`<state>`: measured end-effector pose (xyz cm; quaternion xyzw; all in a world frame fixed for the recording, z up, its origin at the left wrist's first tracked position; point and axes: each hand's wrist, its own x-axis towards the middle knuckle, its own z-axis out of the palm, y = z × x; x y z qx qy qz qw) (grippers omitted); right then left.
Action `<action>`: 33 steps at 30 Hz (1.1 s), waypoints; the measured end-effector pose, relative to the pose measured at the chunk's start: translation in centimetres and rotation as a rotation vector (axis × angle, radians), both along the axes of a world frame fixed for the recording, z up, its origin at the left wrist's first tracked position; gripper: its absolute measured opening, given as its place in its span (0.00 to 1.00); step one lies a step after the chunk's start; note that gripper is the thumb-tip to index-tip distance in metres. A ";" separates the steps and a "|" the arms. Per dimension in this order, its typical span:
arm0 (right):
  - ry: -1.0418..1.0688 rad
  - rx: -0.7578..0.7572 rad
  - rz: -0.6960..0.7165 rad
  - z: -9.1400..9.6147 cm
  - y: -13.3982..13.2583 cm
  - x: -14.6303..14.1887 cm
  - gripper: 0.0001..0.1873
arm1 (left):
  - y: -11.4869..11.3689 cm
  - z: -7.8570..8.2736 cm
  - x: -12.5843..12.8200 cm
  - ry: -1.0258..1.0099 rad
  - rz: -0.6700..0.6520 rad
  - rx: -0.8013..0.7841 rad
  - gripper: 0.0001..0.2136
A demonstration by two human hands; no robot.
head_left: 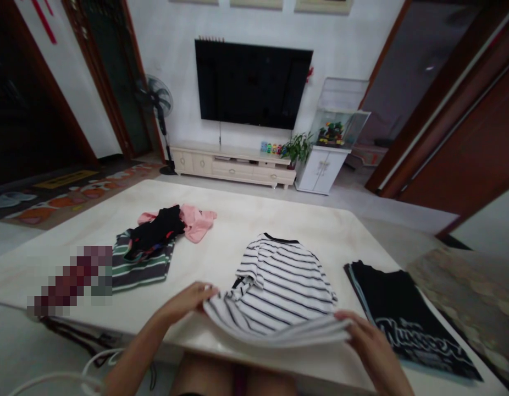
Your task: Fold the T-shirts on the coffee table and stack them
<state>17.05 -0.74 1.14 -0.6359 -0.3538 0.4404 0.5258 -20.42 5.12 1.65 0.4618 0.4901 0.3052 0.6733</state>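
A white shirt with black stripes (275, 280) lies on the pale table (238, 220) in front of me. Its near hem is lifted off the surface. My left hand (188, 301) grips the hem's left corner, fingers curled round the cloth. My right hand (368, 344) holds the hem's right corner the same way. The collar end lies flat, pointing away from me.
A folded black shirt with white lettering (407, 319) lies to the right. At the left lie a green-striped garment (141, 264), a black one (158, 231) and a pink one (197, 220). Beyond the table are a TV cabinet (233, 162), a fan (159, 104) and a white cord (52, 379).
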 end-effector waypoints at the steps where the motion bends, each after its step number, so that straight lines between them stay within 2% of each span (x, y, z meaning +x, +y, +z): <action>1: 0.035 0.017 0.025 2.3 3.3 0.2 0.12 | 2.4 2.0 0.8 -0.135 0.126 -0.005 0.13; 2: 0.049 0.077 -0.019 4.6 6.7 0.4 0.09 | 5.0 4.2 1.7 -0.248 0.333 0.023 0.11; 3: 0.045 0.123 -0.055 7.0 10.0 0.5 0.07 | 7.5 6.4 2.7 -0.297 0.422 0.070 0.10; 5: 0.034 0.229 -0.136 11.8 15.7 0.9 0.09 | 12.3 10.8 4.6 -0.362 0.517 0.144 0.08; 7: 0.027 0.351 -0.205 16.2 19.1 1.3 0.17 | 15.7 14.7 6.0 -0.426 0.593 0.216 0.07; 9: 0.018 0.492 -0.220 19.7 19.9 1.7 0.24 | 17.5 17.7 6.5 -0.540 0.651 0.329 0.05; 10: 0.007 0.563 -0.212 20.9 19.6 1.9 0.25 | 17.7 18.8 6.4 -0.605 0.662 0.404 0.05; 12: -0.014 0.671 -0.174 21.7 18.0 2.2 0.25 | 16.9 19.9 5.6 -0.699 0.644 0.552 0.04; 13: -0.008 0.698 -0.155 21.3 16.9 2.3 0.23 | 16.1 19.8 5.0 -0.710 0.626 0.604 0.04; 15: 0.034 0.686 -0.166 18.9 14.8 2.2 0.18 | 13.9 18.3 3.8 -0.660 0.606 0.629 0.06; 17: 0.080 0.630 -0.218 14.9 12.7 2.0 0.12 | 11.2 15.2 2.8 -0.562 0.606 0.590 0.11; 18: 0.083 0.585 -0.246 12.5 11.6 1.8 0.11 | 9.7 13.0 2.5 -0.498 0.604 0.556 0.14; 20: 0.052 0.460 -0.240 7.6 9.4 1.5 0.15 | 6.8 8.1 2.1 -0.342 0.610 0.457 0.21; 23: -0.175 0.135 -0.178 0.8 5.6 1.3 0.22 | 2.7 0.4 2.1 -0.067 0.604 0.318 0.23; 25: -0.359 -0.018 -0.091 -2.5 3.1 1.4 0.22 | 0.3 -3.4 1.9 0.112 0.540 0.310 0.22; 26: -0.444 -0.067 -0.050 -3.7 1.8 1.5 0.21 | -0.7 -4.7 1.7 0.209 0.493 0.324 0.20; 27: -0.524 -0.096 -0.014 -4.6 0.7 1.8 0.20 | -1.7 -5.5 1.3 0.308 0.433 0.350 0.18; 29: -0.664 -0.114 0.051 -5.8 -1.4 2.4 0.19 | -3.3 -5.9 0.3 0.482 0.283 0.403 0.15; 33: -0.859 -0.154 0.244 -6.4 -3.9 4.2 0.19 | -4.6 -4.0 -2.3 0.653 -0.072 0.392 0.15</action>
